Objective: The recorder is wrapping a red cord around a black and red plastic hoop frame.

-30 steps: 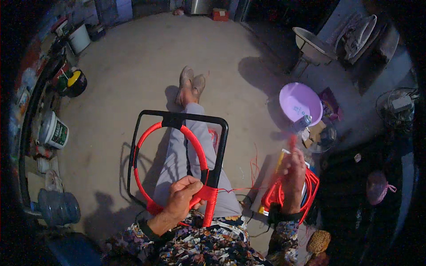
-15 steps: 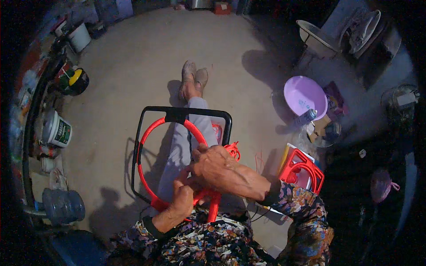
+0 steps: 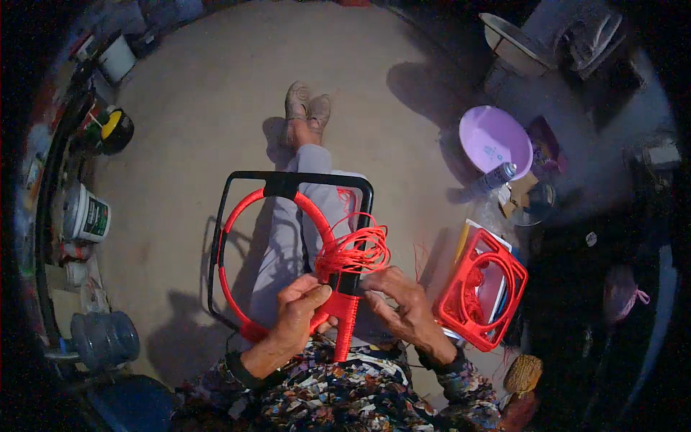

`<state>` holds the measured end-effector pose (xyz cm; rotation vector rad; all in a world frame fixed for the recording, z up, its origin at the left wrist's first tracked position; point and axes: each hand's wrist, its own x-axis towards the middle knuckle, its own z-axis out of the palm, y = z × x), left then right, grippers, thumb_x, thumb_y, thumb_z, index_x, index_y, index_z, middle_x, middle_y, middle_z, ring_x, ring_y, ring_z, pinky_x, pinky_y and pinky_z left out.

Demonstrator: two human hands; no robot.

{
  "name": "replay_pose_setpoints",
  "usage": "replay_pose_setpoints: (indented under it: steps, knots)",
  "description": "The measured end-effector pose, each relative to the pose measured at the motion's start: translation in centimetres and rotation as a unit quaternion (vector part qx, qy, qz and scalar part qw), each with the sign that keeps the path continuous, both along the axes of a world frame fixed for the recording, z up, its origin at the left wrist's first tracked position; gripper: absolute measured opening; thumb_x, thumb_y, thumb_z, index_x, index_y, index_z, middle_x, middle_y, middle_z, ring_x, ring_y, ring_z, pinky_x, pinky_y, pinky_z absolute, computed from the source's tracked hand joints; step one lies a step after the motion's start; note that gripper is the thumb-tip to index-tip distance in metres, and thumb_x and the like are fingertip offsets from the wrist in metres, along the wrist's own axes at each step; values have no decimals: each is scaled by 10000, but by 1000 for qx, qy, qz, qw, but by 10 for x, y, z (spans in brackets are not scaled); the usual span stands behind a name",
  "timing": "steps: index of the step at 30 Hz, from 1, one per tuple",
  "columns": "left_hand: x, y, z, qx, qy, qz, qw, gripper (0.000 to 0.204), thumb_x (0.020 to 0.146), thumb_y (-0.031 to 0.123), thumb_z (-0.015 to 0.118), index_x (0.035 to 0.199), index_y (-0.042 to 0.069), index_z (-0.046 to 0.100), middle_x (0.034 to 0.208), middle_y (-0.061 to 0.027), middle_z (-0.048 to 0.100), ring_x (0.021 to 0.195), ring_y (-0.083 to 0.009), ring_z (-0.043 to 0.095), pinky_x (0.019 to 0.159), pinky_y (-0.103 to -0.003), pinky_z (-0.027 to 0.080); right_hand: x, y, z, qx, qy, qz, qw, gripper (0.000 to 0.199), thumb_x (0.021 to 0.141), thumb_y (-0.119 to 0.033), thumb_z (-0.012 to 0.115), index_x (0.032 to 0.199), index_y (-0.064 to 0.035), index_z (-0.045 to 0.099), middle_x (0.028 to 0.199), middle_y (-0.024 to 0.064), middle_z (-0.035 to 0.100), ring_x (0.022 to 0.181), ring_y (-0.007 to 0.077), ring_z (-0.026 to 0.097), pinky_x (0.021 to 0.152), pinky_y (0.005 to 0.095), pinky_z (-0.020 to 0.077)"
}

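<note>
We see that 1 second ago the right hand [image 3: 407, 309] was out by the red stack [image 3: 481, 288]; now it is back at the frame [image 3: 291, 189], fingers pinching red cord [image 3: 354, 252] looped at the wrapped bar. The left hand [image 3: 299, 317] grips that bar. We judge a fresh wrap is starting. The frame rests on our lap, above a bare concrete floor [image 3: 201, 115] with a lilac basin [image 3: 493, 140] and tubs around.

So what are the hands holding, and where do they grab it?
The left hand grips the black frame at its red-wrapped side bar. The right hand touches the same bar, beside the loose red cord.
</note>
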<state>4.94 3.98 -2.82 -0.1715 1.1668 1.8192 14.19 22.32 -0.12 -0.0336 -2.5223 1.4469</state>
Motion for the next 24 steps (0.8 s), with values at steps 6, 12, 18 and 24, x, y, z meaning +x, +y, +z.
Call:
replay_pose_setpoints:
  steps: [6, 12, 18, 24]
  knots:
    - [0, 0, 7, 3, 8, 3, 1000, 222, 878, 169, 557, 1042, 25, 520, 799, -70, 614, 509, -146, 567, 377, -235, 380, -18, -11, -15, -270, -133, 62, 951, 263, 909, -169, 533, 1120, -16, 564, 1052, 75, 611, 1015, 151, 527, 860, 320, 428]
    - [0, 1, 8, 27, 20, -11, 999, 292, 880, 177, 557, 1121, 21, 502, 810, -69, 615, 525, -147, 568, 385, -233, 384, -24, -12, -53, -366, -226, 83, 899, 278, 928, -204, 503, 1108, -4, 573, 963, 49, 622, 950, 132, 537, 840, 313, 445]
    - [-1, -3, 3, 56, 15, -7, 998, 364, 875, 171, 559, 1193, 25, 458, 818, -78, 616, 533, -149, 570, 387, -231, 381, 2, 15, -12, 36, 2, 57, 998, 244, 790, -99, 619, 1012, 0, 593, 824, 89, 611, 789, 205, 590, 724, 298, 465]
    - [-2, 2, 10, 28, -3, -19, 999, 429, 866, 157, 565, 1240, 7, 419, 861, -94, 615, 534, -138, 562, 392, -232, 383, 22, 23, 54, -136, -95, -14, 986, 98, 734, -52, 603, 812, 6, 605, 784, 115, 591, 805, 204, 576, 687, 335, 458]
